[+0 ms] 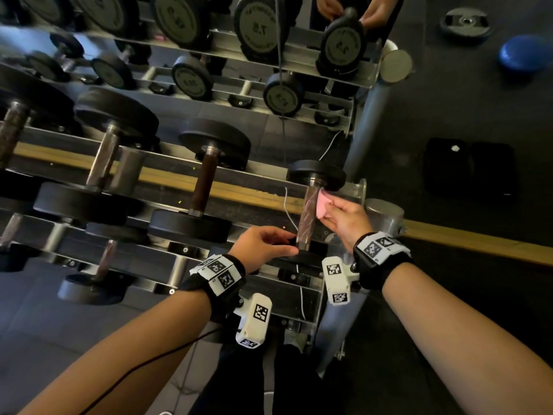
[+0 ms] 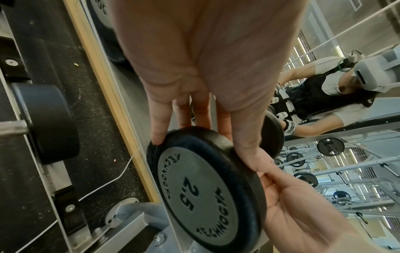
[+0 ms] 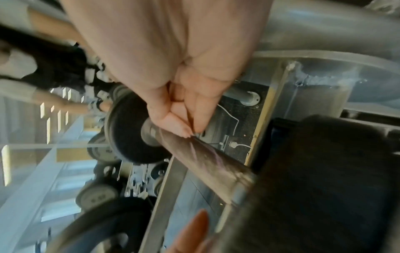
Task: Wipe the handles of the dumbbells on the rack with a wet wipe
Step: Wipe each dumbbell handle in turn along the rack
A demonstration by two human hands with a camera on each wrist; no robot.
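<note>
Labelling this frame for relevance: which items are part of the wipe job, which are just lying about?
In the job:
- wet wipe, pinched in right hand against handle
- 2.5 dumbbell, left hand gripping its near head
- other racked dumbbells, rack

Lying about:
- weight plate
- blue ball
- black cases on floor

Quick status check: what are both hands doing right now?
Left hand grips near weight head. Right hand pinches pink wipe against dumbbell handle. Nothing blocking.

Right hand (image 1: 344, 218) presses pink wipe (image 1: 324, 204) against dumbbell handle (image 1: 308, 217).
</note>
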